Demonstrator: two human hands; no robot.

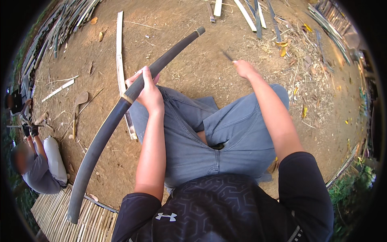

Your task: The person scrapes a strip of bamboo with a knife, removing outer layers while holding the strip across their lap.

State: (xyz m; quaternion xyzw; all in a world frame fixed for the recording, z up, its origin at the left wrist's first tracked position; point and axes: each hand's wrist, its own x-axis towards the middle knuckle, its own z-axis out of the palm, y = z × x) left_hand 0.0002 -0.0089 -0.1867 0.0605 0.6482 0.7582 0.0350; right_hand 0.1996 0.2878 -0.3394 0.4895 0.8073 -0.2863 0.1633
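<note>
My left hand [151, 93] is closed around a long dark bamboo strip [102, 137] near a ringed node. The strip slants from the lower left up past my left knee, its far tip reaching the upper middle. Out over the ground beyond my right knee, my right hand [245, 69] grips a thin knife [227, 55]; its dark blade is smeared by motion and points up and left. Blade and bamboo are apart. The knife's handle is mostly hidden in my fist.
A pale split bamboo strip [119, 52] lies on the dirt left of my legs. More strips [246, 16] lie at the far side, and poles [52, 36] are stacked upper left. Two people sit at the left, one nearer [38, 169], beside a bamboo-slat platform [72, 213].
</note>
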